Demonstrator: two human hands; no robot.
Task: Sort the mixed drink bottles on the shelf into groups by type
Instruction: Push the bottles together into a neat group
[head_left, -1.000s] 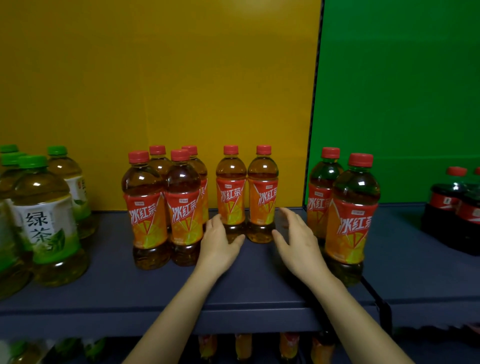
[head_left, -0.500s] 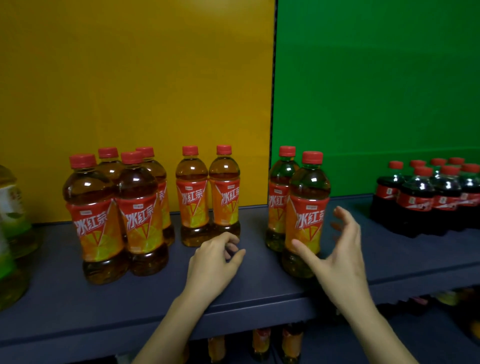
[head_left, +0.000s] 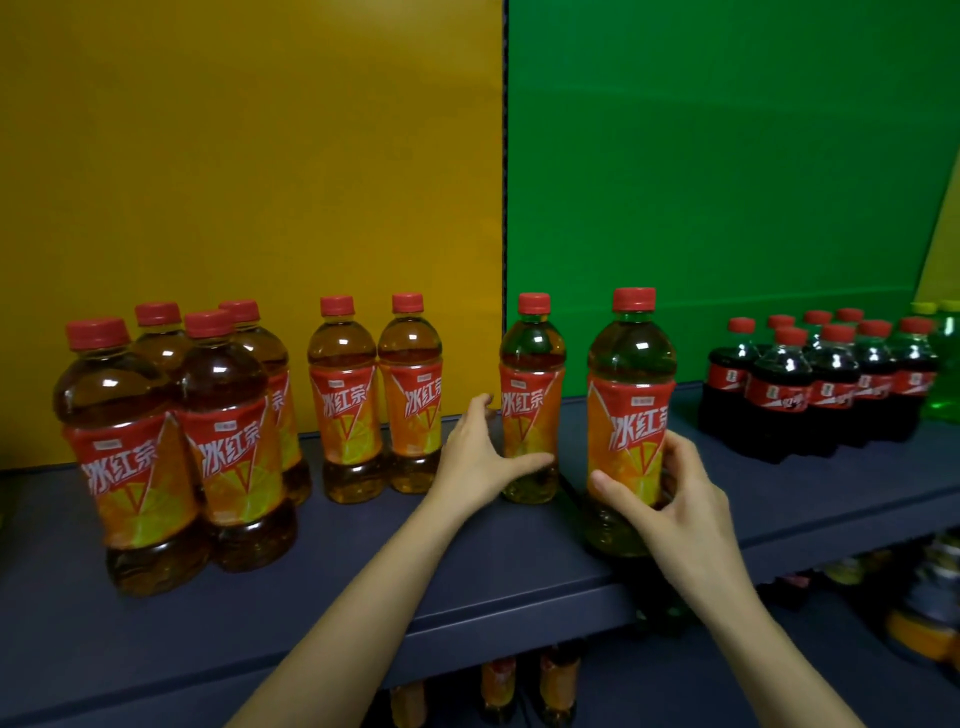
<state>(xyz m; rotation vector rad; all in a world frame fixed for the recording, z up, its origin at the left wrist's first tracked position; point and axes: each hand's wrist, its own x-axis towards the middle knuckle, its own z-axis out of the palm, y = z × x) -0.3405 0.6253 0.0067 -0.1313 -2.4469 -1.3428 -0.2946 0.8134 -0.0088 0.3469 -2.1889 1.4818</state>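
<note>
Iced tea bottles with red caps and orange labels stand on the dark shelf (head_left: 363, 566). Several are clustered at the left (head_left: 223, 441), and a pair (head_left: 374, 400) stands in the middle. Two more stand before the green panel. My left hand (head_left: 475, 457) wraps the lower part of the rear iced tea bottle (head_left: 532, 364). My right hand (head_left: 662, 499) grips the lower label of the front iced tea bottle (head_left: 631, 374). Both bottles stand upright on the shelf.
A group of dark cola bottles (head_left: 826, 379) with red caps stands at the right, with a green bottle (head_left: 943, 379) beside them at the frame edge. A yellow back panel (head_left: 249, 182) meets a green one (head_left: 727, 182). More bottles (head_left: 524, 686) show on the shelf below.
The view has shifted right. My left hand moved from the bare shelf to the rear right bottle. My right hand, open beside the front bottle before, has closed around it.
</note>
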